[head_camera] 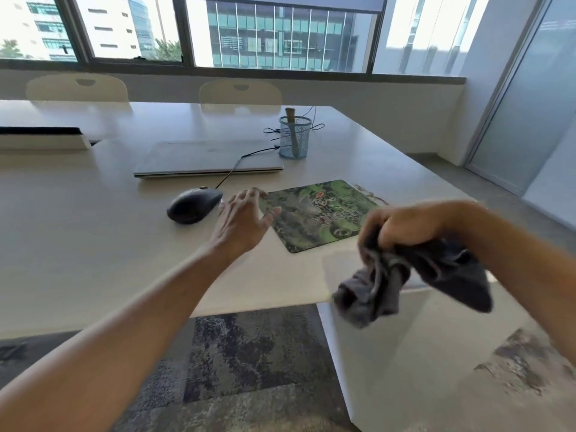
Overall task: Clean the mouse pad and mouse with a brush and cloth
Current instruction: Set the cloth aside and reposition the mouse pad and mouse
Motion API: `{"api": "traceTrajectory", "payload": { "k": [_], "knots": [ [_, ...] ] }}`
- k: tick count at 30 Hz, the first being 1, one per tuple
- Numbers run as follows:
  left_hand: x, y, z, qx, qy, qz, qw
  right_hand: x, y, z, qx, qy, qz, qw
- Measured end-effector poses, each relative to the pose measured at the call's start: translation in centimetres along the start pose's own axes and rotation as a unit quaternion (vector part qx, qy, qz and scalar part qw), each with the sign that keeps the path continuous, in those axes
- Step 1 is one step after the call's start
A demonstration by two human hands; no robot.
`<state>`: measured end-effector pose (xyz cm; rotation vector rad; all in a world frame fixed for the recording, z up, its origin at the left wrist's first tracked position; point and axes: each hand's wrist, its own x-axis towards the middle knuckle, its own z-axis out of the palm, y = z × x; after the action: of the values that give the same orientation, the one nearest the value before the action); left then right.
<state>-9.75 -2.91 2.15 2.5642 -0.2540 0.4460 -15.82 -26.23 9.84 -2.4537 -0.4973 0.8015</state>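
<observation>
1. Fingers (249, 194) of the left hand (241, 219) are straight and slightly spread, thumb held out to the side, and they hold nothing. The hand is between the mouse (193, 205) and the mouse pad (324, 216), and its fingertips cover the pad's far-left corner. Whether it touches the pad cannot be told.
2. Fingers of the right hand (402, 226) are curled tight around a bunched dark grey cloth (405, 282), which hangs below the fist over the table's near edge.
3. Black and wired, the mouse sits on the bare table (93, 229) just left of the pad, not on it. Its cable (230, 173) runs back across the lid of a closed laptop (208, 159).
4. Green and patterned, the mouse pad lies flat near the table's right corner, with nothing on it. The right wrist hides a little of its near-right side.
5. Behind the pad, a blue mesh pen holder (295, 137) stands upright with the brush (292, 120) inside, handle poking out at the top. More thin cable lies looped beside it.
6. At the far left lies a white box (40, 138) with a dark strip on top.
7. Two pale chairs (240, 92) stand behind the table, under the windows (280, 35). Patterned carpet (249, 353) shows below.
</observation>
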Motion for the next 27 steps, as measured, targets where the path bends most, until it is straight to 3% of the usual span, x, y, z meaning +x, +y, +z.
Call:
{"api": "traceTrajectory", "payload": {
  "k": [3, 6, 9, 12, 16, 20, 24, 27],
  "knots": [
    [0.7, 1.3, 1.5, 0.017, -0.045, 0.012, 0.999, -1.5, 4.1, -4.5, 0.076, 0.202, 0.043, 0.975],
    [1.6, 2.9, 2.8, 0.032, -0.084, 0.024, 0.996, -0.6, 6.5, -8.1, 0.158, 0.399, 0.062, 0.901],
    [2.7, 4.1, 3.5, 0.054, -0.125, 0.037, 0.99, 2.5, 6.5, -8.3, 0.164, 0.506, 0.098, 0.841],
    [3.3, 5.4, 3.7, 0.083, -0.201, 0.034, 0.976, 5.6, 5.2, -4.6, 0.042, 0.454, 0.095, 0.885],
    [8.5, 6.7, 5.6, 0.068, -0.316, 0.029, 0.946, 9.5, 8.5, -3.8, -0.062, 0.423, 0.098, 0.899],
    [8.7, 6.1, 5.0, 0.149, -0.325, 0.024, 0.934, 7.9, 12.3, -6.2, -0.116, 0.44, 0.2, 0.868],
    [9.1, 6.6, 4.9, 0.175, -0.32, 0.021, 0.931, 4.8, 17.3, -10.1, -0.155, 0.451, 0.343, 0.809],
    [9.2, 6.5, 5.0, 0.154, -0.322, 0.013, 0.934, 4.2, 17.8, -12.2, -0.125, 0.505, 0.331, 0.788]
  ]
}}
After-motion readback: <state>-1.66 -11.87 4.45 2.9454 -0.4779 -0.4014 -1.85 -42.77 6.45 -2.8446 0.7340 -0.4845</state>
